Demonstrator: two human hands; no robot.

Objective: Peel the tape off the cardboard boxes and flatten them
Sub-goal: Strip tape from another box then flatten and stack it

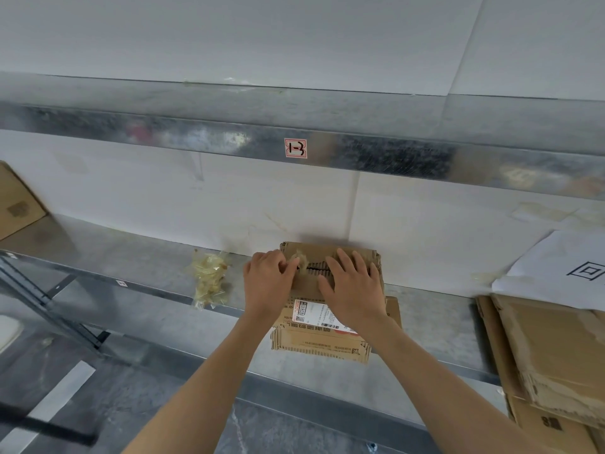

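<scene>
Fingers pinching tape (300,256), others straight
Tape is pinched by the left hand (266,281); the cardboard box (322,339) is pressed by the flat right hand (353,286).

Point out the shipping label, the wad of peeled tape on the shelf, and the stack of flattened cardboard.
shipping label (315,314): head view, white middle, between the forearms.
wad of peeled tape (209,279): head view, centre of the yellowish clump.
stack of flattened cardboard (553,352): head view, face of the top brown sheet.
</scene>
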